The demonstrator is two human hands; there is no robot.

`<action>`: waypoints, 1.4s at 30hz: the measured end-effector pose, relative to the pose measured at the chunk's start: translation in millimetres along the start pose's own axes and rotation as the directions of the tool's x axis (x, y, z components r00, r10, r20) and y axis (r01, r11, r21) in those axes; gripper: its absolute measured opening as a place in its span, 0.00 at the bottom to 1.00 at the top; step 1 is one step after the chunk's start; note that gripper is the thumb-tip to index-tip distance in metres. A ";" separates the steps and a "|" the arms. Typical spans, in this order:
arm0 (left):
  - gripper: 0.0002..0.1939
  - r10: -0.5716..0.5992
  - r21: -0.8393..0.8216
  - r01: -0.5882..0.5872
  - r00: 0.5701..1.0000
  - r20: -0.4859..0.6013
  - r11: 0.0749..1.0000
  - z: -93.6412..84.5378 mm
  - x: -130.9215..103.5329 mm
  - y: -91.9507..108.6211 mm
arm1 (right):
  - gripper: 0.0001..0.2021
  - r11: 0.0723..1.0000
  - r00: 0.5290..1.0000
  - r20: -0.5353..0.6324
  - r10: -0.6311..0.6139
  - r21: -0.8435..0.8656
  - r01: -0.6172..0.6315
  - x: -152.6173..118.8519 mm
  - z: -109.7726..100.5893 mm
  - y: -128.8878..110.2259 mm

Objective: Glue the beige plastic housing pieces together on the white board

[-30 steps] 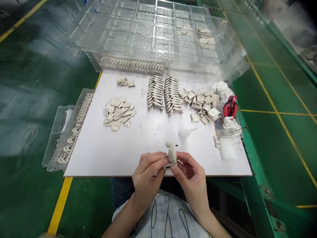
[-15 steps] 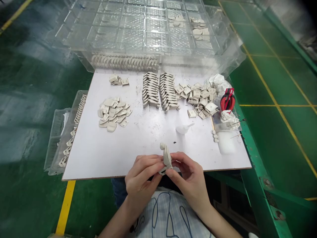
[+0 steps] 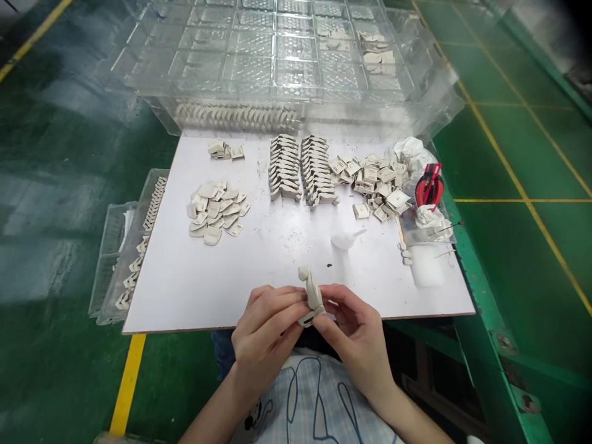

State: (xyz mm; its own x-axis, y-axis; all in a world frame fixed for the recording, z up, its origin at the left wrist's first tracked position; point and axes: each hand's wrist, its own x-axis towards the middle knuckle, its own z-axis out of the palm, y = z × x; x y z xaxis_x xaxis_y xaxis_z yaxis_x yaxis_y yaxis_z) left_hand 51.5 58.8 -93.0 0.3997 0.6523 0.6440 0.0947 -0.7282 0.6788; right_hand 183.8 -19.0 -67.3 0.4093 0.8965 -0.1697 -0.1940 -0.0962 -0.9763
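Observation:
Between both hands, over the board's front edge, is a small beige plastic part [image 3: 313,295] with a rounded knob at its top. My left hand [image 3: 268,324] pinches its left side, and my right hand [image 3: 354,333] grips its right side with thumb and fingers. Beyond them, two columns of nested beige parts [image 3: 284,168] stand on the white board [image 3: 277,265]. A pile of flat curved pieces [image 3: 217,209] lies to the left, and a heap of square pieces [image 3: 382,182] to the right. A small white nozzle-tipped bottle [image 3: 346,239] lies nearer the hands.
Clear compartment trays [image 3: 272,68] are stacked along the back. More trays [image 3: 115,271] with parts stand off the left edge. At the right are a red and black tool [image 3: 429,187], crumpled white tissue [image 3: 411,151], a white block [image 3: 428,266] and a green frame [image 3: 490,320].
The view has shifted slightly, so the board and piles appear a little further right. Both hands keep hold of the beige part, with hardly any movement of the fingers.

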 end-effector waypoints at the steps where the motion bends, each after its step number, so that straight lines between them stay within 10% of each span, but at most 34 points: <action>1: 0.22 -0.004 -0.018 0.004 1.000 -0.005 1.000 -0.2 -2.5 0.7 | 0.09 0.999 0.999 0.008 -0.035 -0.015 0.035 -1.4 0.6 -1.8; 25: 0.10 0.090 0.128 -0.109 0.985 0.144 0.986 -13.3 12.5 5.4 | 0.15 0.959 0.970 0.182 0.161 0.202 -0.198 7.1 -14.9 15.4; 29: 0.18 -0.172 0.161 0.151 0.977 0.129 0.975 -19.9 12.4 5.6 | 0.16 0.970 0.967 0.240 0.088 0.201 -0.138 13.7 -21.7 15.5; 33: 0.11 -0.460 -0.137 0.510 0.842 0.282 0.849 -25.8 15.7 10.9 | 0.17 0.984 0.938 0.346 0.031 0.155 -0.090 15.4 -25.8 11.6; 37: 0.06 -0.520 -0.234 0.605 0.784 0.338 0.761 -25.0 19.0 17.2 | 0.18 0.999 0.910 0.413 -0.021 0.047 0.002 16.1 -31.1 9.9; 42: 0.04 -0.519 -0.290 0.579 0.814 0.263 0.762 -21.6 14.7 17.1 | 0.18 0.996 0.898 0.432 -0.080 -0.001 0.089 19.2 -31.2 12.9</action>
State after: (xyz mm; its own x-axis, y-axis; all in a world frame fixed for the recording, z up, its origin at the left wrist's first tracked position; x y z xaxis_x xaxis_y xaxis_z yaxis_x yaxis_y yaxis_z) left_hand 39.3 60.4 -64.3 0.5159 0.8530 0.0790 0.0397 -0.1159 0.9925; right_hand 217.0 -16.5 -87.3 -0.0021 0.9999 -0.0160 -0.1557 -0.0161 -0.9877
